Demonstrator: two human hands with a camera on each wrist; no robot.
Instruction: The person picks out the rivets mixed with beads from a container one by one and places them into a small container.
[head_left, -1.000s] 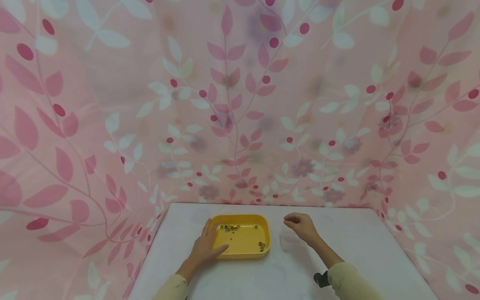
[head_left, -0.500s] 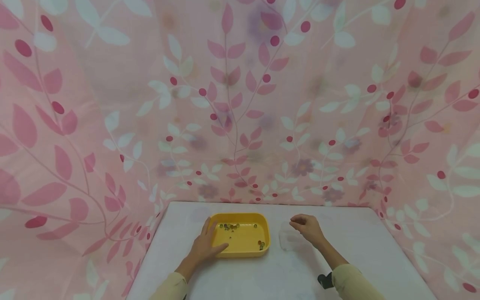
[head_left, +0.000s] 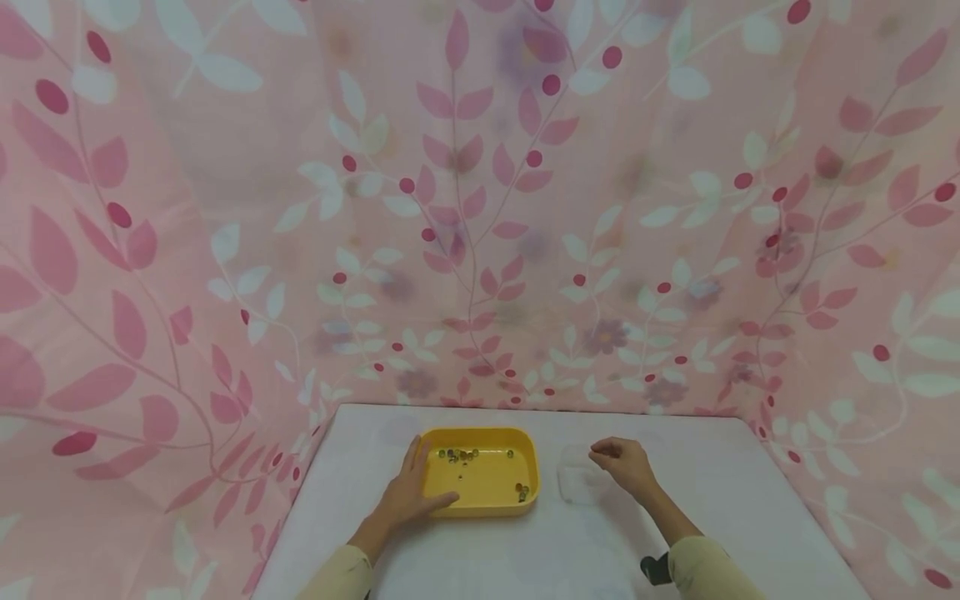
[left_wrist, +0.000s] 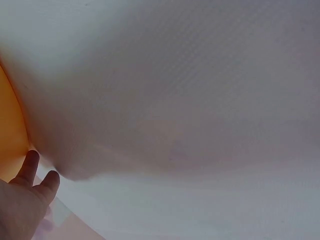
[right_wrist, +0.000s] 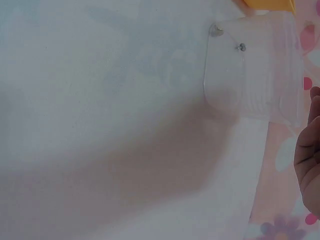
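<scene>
While the left hand (head_left: 405,497) rests on the left end of the yellow tray (head_left: 480,510), its fingers extended against the side and its thumb reaching over the near edge, the right hand (head_left: 624,468) hangs beyond the tray's right edge, over the far half of the bench (head_left: 720,471); its fingertips are drawn together, though whether that grip pinches anything small cannot be told. Directly between the right hand and the tray stands a transparent container (right_wrist: 250,85), upright, just beside the tray's right edge; the right wrist view shows two small pieces (right_wrist: 242,47), apparently inside it near its tray-side wall, and a gap between its rim and the hand.

The tray's long axis runs left to right, roughly parallel to the bench's far edge; the marbles (head_left: 462,456) in it lie mostly bunched by its far left corner, with one near the far right corner and a few at the near right corner. Leftward, then, is the direction that seems to count for the right grip: the container comes first, the near right group lies past it, and the main bunch is farthest off; that bunch sits nearer the left hand, which looks placed to steady the tray.
</scene>
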